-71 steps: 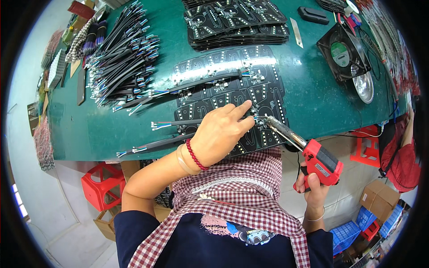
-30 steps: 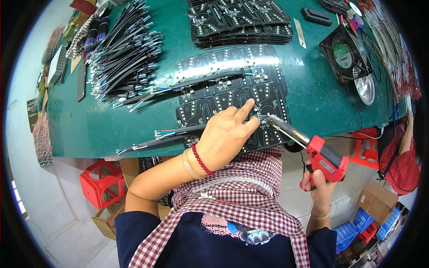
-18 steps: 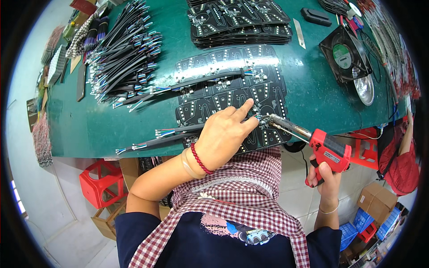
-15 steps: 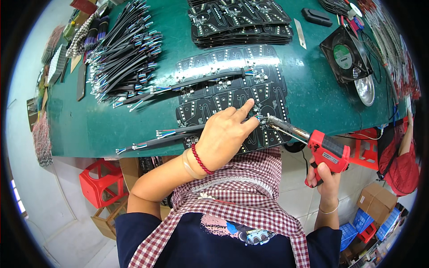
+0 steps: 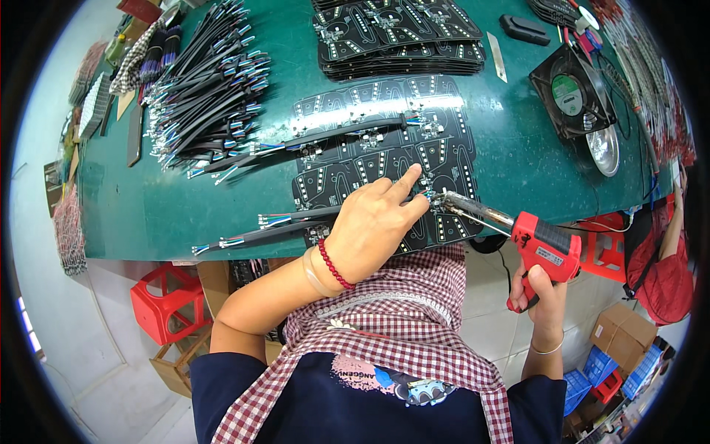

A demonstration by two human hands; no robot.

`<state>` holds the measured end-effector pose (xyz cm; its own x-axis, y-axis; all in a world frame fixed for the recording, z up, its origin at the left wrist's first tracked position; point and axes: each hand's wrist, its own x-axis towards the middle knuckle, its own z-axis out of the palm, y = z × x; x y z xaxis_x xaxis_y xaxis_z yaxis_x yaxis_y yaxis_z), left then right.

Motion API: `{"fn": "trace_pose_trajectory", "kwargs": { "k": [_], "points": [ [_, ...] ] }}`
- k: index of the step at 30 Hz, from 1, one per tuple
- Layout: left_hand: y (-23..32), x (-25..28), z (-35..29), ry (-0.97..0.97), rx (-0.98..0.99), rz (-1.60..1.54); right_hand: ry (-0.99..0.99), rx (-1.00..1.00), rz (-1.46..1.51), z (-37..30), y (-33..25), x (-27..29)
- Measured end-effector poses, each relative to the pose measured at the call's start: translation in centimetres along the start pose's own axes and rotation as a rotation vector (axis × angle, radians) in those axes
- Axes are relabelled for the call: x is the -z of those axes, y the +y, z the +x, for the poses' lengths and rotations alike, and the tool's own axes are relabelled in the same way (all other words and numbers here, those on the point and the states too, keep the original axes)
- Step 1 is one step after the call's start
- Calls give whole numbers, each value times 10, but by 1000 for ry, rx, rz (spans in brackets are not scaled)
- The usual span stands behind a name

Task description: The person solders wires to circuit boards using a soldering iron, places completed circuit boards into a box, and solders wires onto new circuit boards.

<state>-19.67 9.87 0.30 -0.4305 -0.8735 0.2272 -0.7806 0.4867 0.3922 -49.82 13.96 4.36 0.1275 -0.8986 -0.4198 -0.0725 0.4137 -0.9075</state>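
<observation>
Your right hand (image 5: 542, 291) is wrapped round the handle of the red soldering gun (image 5: 546, 248), and that's a decent hold, with the long barrel angled up and left. Your left hand (image 5: 376, 214) lies palm down, index finger stretched out. Can't tell what those fingertips are pinching, since the hand hides it, but coloured wire ends (image 5: 427, 195) poke out right at them, with the gun's tip just beside.

All that's on the front circuit board panel (image 5: 325, 183), near its right side. Two black cables (image 5: 303, 215) run in under your hand from the left.

Looks like you're joining wires to pads, so I'd steady that gun wrist, heat wire and pad together, then let the joint set before your fingers lift. Watch that fingertip too, it's awfully near the hot end. Also mind the cable lying across the back panel (image 5: 340, 101); a sleeve snag could tug it. The fan (image 5: 573, 92) is off to your right.
</observation>
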Motion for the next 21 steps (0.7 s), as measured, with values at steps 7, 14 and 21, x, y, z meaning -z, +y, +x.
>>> {"fn": "trace_pose_trajectory", "kwargs": {
  "k": [7, 14, 21],
  "points": [
    [0, -1, -1, 18, 6, 18, 20, 54, 132, -4, -4, 3],
    [7, 7, 1, -128, -4, 108, 96, 111, 175, -4, 5, -2],
    [-4, 38, -18, -375, 194, 201, 178, 144, 335, -6, 10, 2]
  ]
}}
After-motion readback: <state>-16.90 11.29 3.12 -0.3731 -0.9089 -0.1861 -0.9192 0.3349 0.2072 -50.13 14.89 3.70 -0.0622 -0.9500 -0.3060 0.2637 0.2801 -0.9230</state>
